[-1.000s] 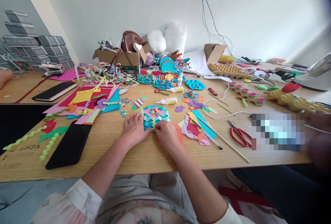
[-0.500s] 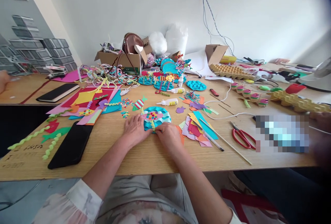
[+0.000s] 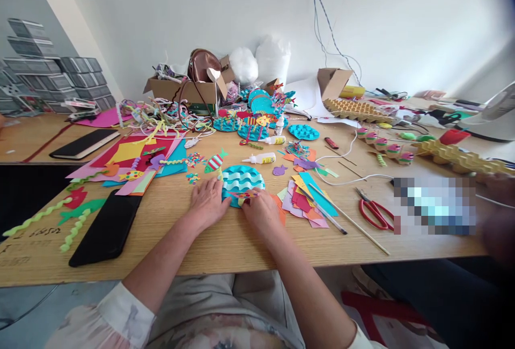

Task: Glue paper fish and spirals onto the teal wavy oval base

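A round turquoise disc with pale wavy strips [image 3: 243, 177] lies in front of me on the table. My left hand [image 3: 208, 201] lies flat at its left side, fingers stretched and thumb against the near rim. My right hand [image 3: 259, 209] is closed in a pinch at the disc's near edge. It grips a pink paper fish with coloured dots [image 3: 246, 195], seen nearly edge-on, with a bit of yellowish fuzzy stem below; the fingertips partly hide it. Just beyond my left hand stands a striped fish [image 3: 216, 161] on a fuzzy stem.
Glue bottles [image 3: 263, 158] lie beyond the disc. Paper scraps [image 3: 301, 198], a brush and a stick [image 3: 358, 225], and red-handled pliers [image 3: 376, 212] are to the right. A black phone-like slab [image 3: 105, 231] lies left. Another person's hand [image 3: 497, 185] is at the far right.
The dotted fish has tipped from lying face-up over the disc to nearly edge-on at the near rim, uncovering the wavy strips. My left hand stays beside the disc.
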A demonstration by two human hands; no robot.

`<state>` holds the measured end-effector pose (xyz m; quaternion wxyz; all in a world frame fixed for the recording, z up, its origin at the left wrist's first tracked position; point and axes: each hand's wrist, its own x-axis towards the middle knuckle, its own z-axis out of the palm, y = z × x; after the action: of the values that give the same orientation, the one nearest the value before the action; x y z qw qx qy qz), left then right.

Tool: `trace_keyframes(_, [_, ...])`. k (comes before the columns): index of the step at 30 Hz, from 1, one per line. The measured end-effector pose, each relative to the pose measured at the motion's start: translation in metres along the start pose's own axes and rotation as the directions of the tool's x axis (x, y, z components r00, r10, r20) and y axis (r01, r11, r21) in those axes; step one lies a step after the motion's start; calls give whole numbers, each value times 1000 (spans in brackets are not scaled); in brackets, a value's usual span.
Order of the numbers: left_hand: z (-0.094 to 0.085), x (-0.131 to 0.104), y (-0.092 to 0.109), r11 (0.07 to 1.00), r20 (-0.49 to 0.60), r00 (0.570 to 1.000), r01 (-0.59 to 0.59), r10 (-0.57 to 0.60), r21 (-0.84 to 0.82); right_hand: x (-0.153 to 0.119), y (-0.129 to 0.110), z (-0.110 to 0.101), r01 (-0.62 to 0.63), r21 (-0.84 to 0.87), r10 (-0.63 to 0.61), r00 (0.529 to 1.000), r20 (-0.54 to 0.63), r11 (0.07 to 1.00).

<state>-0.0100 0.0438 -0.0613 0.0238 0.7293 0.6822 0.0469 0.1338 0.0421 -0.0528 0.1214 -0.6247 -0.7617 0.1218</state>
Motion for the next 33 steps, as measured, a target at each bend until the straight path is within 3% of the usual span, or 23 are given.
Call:
trace_keyframes(7, [-2, 1, 0, 1000, 25, 1000, 1, -1, -10, 1, 3, -1, 1, 122, -1, 1000, -3, 993])
trace_keyframes(14, [-8, 1, 6, 999, 31, 999, 31, -30, -16, 5, 4, -2, -3, 140, -1, 1000, 25, 990])
trace_keyframes(20, [-5, 8, 6, 998, 45, 997, 66, -66, -8, 4, 0, -6, 9, 76, -15, 997, 72, 997])
trace_keyframes(33, [-5, 6, 7, 999, 11, 999, 49, -49, 4, 6, -3, -6, 3, -24, -3, 1000, 19, 1000])
